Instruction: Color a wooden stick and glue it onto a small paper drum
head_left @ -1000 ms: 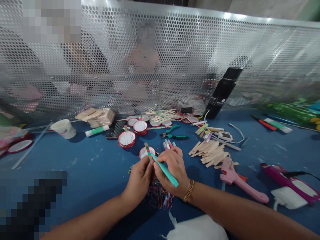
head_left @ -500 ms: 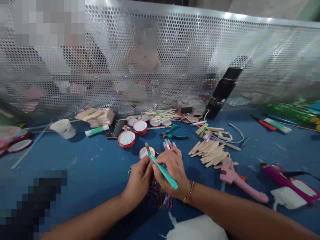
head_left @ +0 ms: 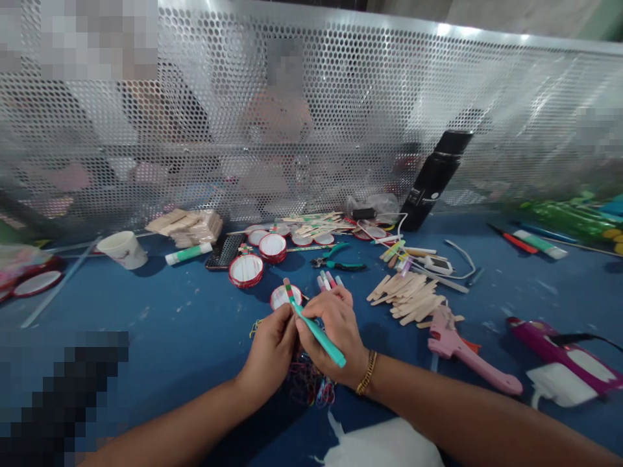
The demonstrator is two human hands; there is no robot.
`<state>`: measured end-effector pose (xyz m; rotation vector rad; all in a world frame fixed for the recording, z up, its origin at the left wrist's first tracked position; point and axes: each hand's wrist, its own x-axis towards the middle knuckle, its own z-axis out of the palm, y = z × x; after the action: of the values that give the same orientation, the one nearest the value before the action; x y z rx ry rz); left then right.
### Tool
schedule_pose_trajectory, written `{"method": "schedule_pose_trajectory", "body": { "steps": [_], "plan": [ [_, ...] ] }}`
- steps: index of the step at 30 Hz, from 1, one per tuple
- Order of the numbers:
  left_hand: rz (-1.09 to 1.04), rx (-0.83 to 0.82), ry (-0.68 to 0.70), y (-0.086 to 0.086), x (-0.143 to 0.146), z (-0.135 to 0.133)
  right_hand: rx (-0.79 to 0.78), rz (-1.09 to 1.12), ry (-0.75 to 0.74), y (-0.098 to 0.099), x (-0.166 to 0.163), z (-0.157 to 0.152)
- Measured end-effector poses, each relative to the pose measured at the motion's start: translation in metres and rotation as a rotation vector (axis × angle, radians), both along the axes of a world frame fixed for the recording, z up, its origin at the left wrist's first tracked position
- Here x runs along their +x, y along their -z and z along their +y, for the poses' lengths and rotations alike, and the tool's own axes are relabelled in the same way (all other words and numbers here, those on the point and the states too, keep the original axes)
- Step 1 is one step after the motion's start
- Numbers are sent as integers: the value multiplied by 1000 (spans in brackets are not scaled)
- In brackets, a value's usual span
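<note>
Silvery perforated metal forms a tall panel (head_left: 341, 123) along the far edge of a wide blue tabletop (head_left: 170, 363). Near its foot stands a tilted black cylindrical bottle (head_left: 431, 185). At the near edge lies a crumpled, soft white sheet (head_left: 384, 447); its material is hard to tell. Above it, close together, are the right hand (head_left: 335, 334) and the left hand (head_left: 270, 347). To their right lie a pink plastic glue gun (head_left: 472, 357) and, touching it, a loose heap of flat pale wooden sticks (head_left: 409, 295). Beneath the hands is a tangle of thin, multicoloured loops (head_left: 316, 383). Beyond the left hand sit shallow, round white pieces with red rims (head_left: 246, 270). The right hand grips a slim turquoise marker (head_left: 321, 338), slanting toward the left hand, whose thumb and fingers pinch a narrow stick with green and red bands (head_left: 289, 290), upper end showing; the marker's tip appears to meet it.
</note>
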<state>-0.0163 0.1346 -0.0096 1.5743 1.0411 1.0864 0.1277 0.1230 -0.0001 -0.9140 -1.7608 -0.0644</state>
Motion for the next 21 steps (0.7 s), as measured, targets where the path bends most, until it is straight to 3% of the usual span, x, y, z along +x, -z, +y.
{"method": "schedule_pose_trajectory", "body": {
  "steps": [14,21],
  "plan": [
    [-21,-37,17,-3,2,-1,-10,29,52,1,1,1],
    [-7,-16,5,-1,-1,2,-158,81,80,5,3,5]
  ]
}}
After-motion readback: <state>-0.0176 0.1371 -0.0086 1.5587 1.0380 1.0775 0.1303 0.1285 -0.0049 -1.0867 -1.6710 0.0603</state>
